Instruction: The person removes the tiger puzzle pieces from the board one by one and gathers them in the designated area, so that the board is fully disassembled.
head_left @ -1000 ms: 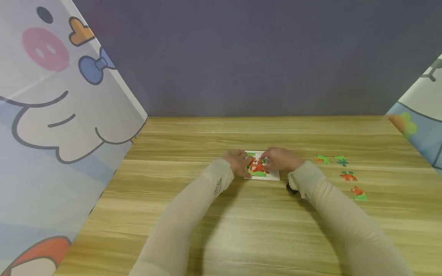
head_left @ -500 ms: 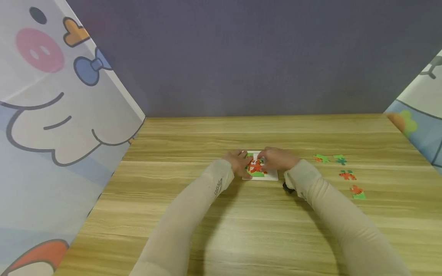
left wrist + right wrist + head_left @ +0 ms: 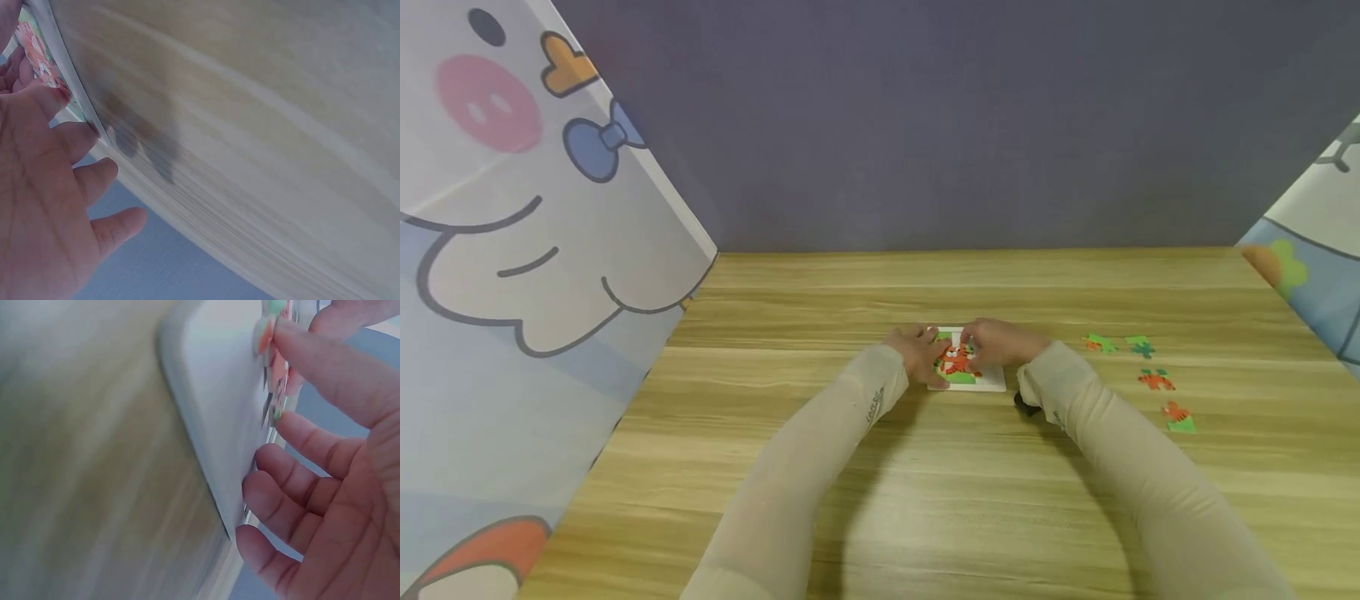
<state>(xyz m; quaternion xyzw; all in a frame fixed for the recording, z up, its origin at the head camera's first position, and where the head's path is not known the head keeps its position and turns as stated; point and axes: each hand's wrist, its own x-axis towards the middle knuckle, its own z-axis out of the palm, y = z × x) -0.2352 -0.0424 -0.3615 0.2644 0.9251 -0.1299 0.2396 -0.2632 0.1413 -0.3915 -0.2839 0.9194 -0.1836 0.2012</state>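
Observation:
A white jigsaw tray (image 3: 992, 382) lies on the table, partly filled with pieces that form an orange tiger on green. My left hand (image 3: 915, 353) rests at the tray's left side with its fingers spread. In the left wrist view those fingers (image 3: 94, 181) reach over the tray's edge. From the right, my right hand (image 3: 1000, 342) pinches a small orange and green puzzle piece (image 3: 263, 336) between thumb and index finger, over the tray. Its other fingers are bent near the tray's white surface. The hands hide parts of the picture.
Several loose puzzle pieces lie at the right of the wooden table (image 3: 925, 500), among them a green and orange piece (image 3: 1101, 343) and a tiger-striped piece (image 3: 1156, 381). A dark grey panel (image 3: 970, 125) stands behind the table, with a cartoon-printed wall (image 3: 572, 275) at the left.
The head view has shifted slightly. My right hand's thumb and index finger have moved a little left over the tray; the left hand stays at the tray's left side.

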